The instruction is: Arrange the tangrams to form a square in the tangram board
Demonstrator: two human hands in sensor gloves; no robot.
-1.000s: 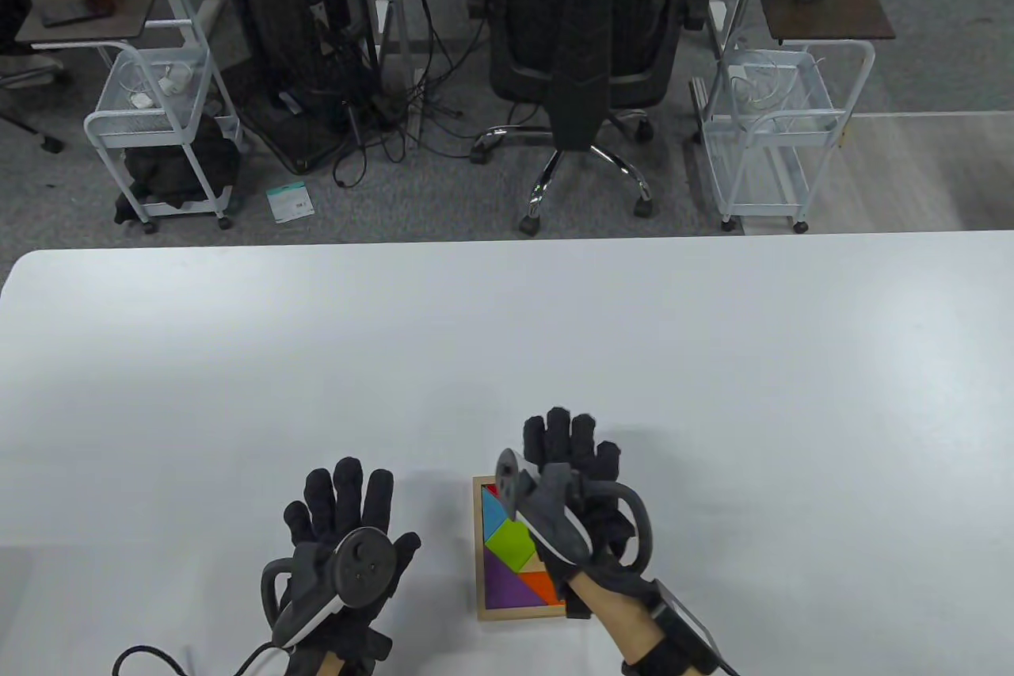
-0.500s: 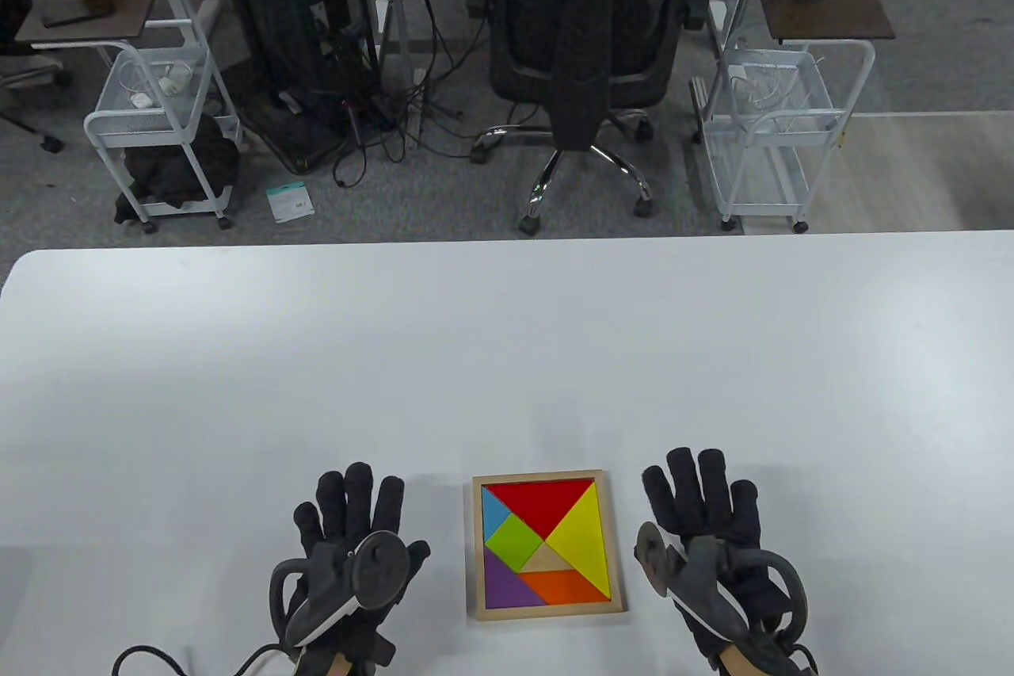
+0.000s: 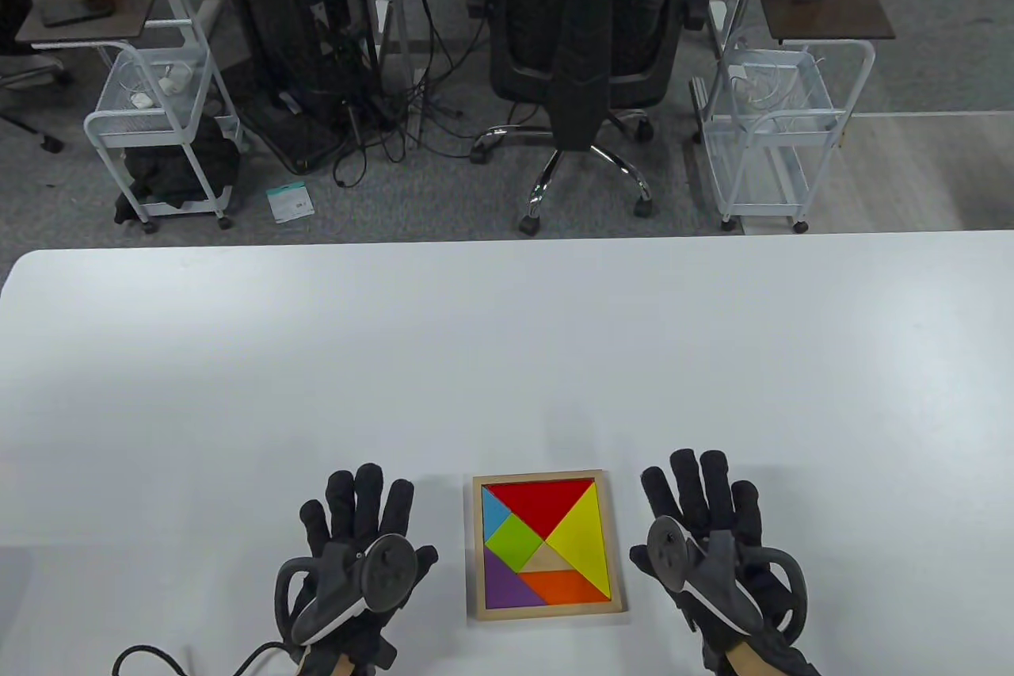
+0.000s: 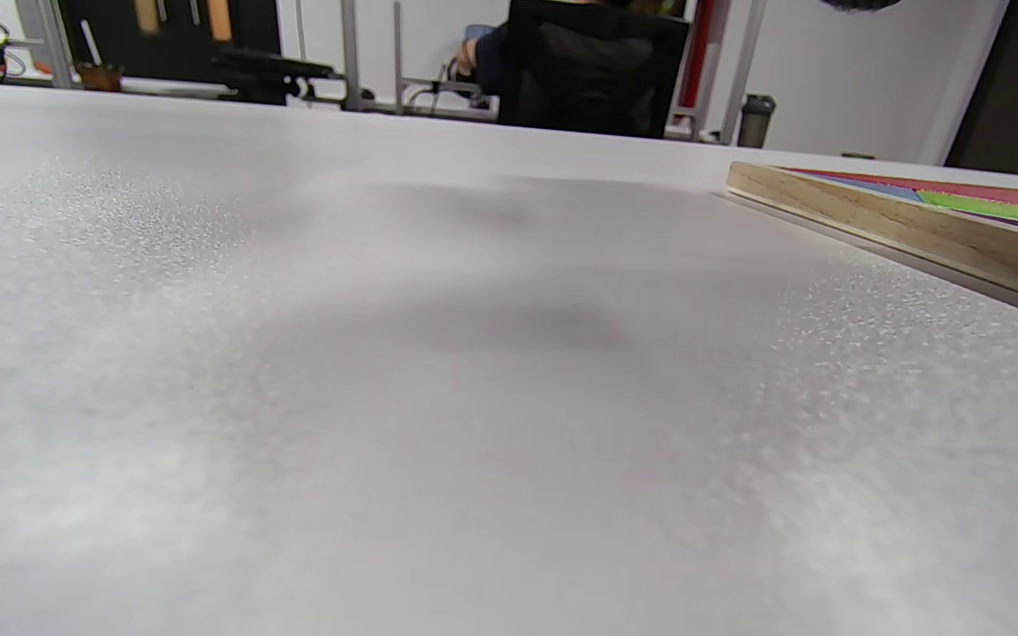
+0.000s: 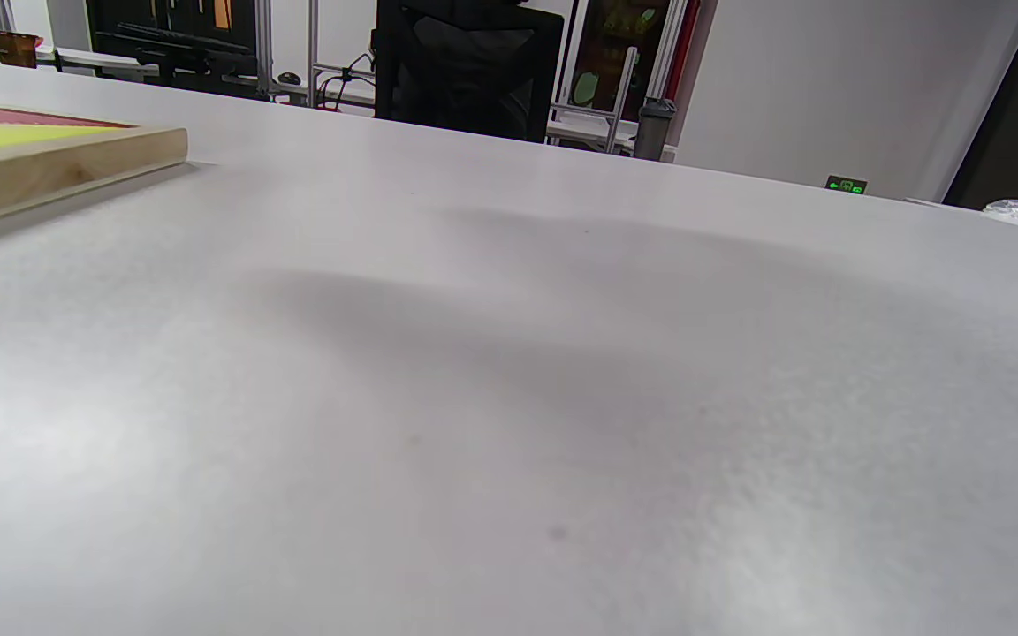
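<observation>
The wooden tangram board lies near the table's front edge, between my hands. Its coloured pieces fill it as a square: a red triangle, a yellow triangle, a green square, a blue triangle, a purple triangle, an orange piece and a tan triangle. My left hand lies flat on the table left of the board, fingers straight, holding nothing. My right hand lies flat to the right, fingers spread. The board's edge shows in the left wrist view and the right wrist view.
The white table stretches far beyond the board. Past its far edge stand a black office chair, two white wire carts and a tangle of cables on the floor.
My right hand came off the board and moved right, settling flat on the table and uncovering the full square. My left hand shifted slightly right and forward.
</observation>
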